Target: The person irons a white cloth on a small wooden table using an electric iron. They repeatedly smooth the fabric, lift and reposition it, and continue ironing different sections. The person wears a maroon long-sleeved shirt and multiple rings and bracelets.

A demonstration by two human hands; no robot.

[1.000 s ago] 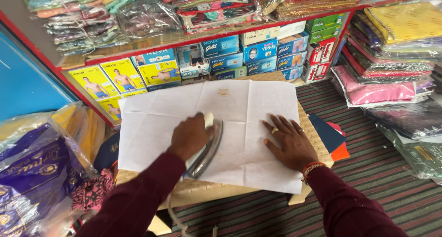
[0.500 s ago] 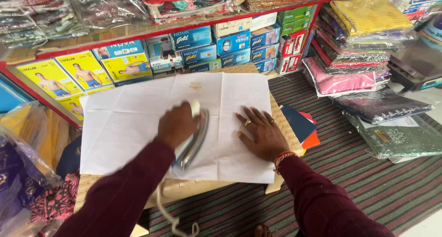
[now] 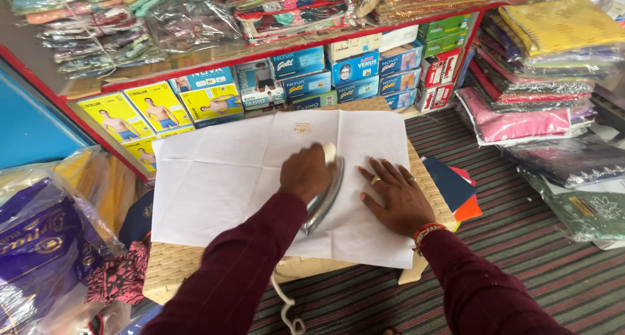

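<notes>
Head view shows my two hands over one white cloth [image 3: 221, 179], which lies spread on one woven stool [image 3: 172, 270]. My left hand [image 3: 306, 172] is wrapped tight around the handle of one iron [image 3: 323, 198], resting on the cloth near its middle. My right hand [image 3: 394, 195] lies flat beside the iron, fingers spread, pressing the cloth, with two rings showing. One white cord [image 3: 286, 306] hangs off the stool's front edge.
</notes>
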